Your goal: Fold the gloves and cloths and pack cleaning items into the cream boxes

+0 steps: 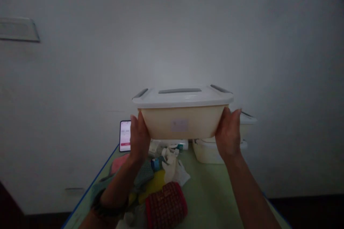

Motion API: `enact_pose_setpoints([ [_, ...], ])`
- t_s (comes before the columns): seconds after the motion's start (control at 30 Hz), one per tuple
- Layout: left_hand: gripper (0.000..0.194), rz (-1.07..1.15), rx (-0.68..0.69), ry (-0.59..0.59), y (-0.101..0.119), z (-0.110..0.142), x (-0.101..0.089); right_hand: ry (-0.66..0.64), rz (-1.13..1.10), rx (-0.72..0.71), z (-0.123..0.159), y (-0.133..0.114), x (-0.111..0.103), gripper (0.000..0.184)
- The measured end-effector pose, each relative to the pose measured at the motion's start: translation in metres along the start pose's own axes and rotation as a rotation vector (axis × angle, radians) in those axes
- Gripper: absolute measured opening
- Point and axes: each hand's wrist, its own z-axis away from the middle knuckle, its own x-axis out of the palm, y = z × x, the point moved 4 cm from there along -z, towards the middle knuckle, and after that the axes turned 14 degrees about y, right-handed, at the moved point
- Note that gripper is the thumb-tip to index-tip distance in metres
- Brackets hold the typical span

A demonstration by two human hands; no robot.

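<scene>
A cream storage box (161,123) with a white lid (182,99) is held up above the table, lid side up. My left hand (140,136) grips its left end and my right hand (228,132) grips its right end, both just under the lid's rim. Grey strips run along the lid's top and ends. A pale label (179,125) is on the box's front wall. Behind and below my right hand, other cream boxes (208,153) with white lids are stacked on the table, partly hidden by the hand and the held box.
On the green table (206,189) lie a red plaid pouch (167,205), yellow cloth (153,186), grey-green cloth (144,173), crumpled white material (173,168) and a pink item (119,162). A phone (125,136) stands upright at the back left, before a pale wall (182,43).
</scene>
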Motion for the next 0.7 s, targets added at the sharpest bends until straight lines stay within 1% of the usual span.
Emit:
enact_pose_setpoints([
  [0.03, 0.064, 0.019, -0.023, 0.007, 0.002, 0.001, -0.008, -0.030, -0.008, 0.023, 0.006, 0.002, 0.002, 0.063],
  [0.07, 0.063, 0.066, -0.081, 0.014, 0.002, 0.001, -0.014, -0.055, -0.001, 0.040, 0.011, 0.004, 0.003, 0.063],
  [0.1, 0.060, 0.084, -0.099, 0.039, 0.003, 0.000, -0.021, -0.073, 0.011, 0.050, 0.016, 0.006, 0.004, 0.064],
  [0.17, 0.048, 0.039, -0.055, 0.121, 0.007, -0.002, -0.033, -0.093, 0.038, 0.062, 0.024, 0.010, 0.004, 0.065],
  [0.23, 0.033, -0.081, 0.047, 0.203, 0.011, -0.005, -0.042, -0.104, 0.039, 0.086, 0.026, 0.014, 0.002, 0.064],
  [0.27, 0.027, -0.132, 0.080, 0.230, 0.013, -0.006, -0.046, -0.106, 0.028, 0.108, 0.026, 0.016, 0.001, 0.064],
  [0.33, 0.018, -0.184, 0.091, 0.250, 0.015, -0.010, -0.052, -0.124, -0.005, 0.178, 0.021, 0.023, -0.004, 0.067],
  [0.37, 0.015, -0.185, 0.077, 0.246, 0.016, -0.012, -0.054, -0.132, -0.018, 0.218, 0.018, 0.027, -0.007, 0.069],
  [0.43, 0.021, -0.163, 0.016, 0.188, 0.017, -0.016, -0.055, -0.151, -0.008, 0.293, 0.012, 0.035, -0.013, 0.070],
  [0.5, 0.026, -0.124, -0.076, 0.084, 0.017, -0.019, -0.052, -0.149, 0.056, 0.339, 0.008, 0.042, -0.019, 0.065],
  [0.57, 0.022, -0.127, -0.140, 0.007, 0.017, -0.020, -0.049, -0.146, 0.139, 0.363, 0.008, 0.047, -0.023, 0.060],
  [0.63, 0.020, -0.159, -0.201, -0.001, 0.015, -0.020, -0.048, -0.160, 0.196, 0.381, 0.009, 0.049, -0.024, 0.057],
  [0.7, 0.024, -0.168, -0.322, 0.024, 0.010, -0.018, -0.051, -0.168, 0.220, 0.402, 0.011, 0.047, -0.024, 0.055],
])
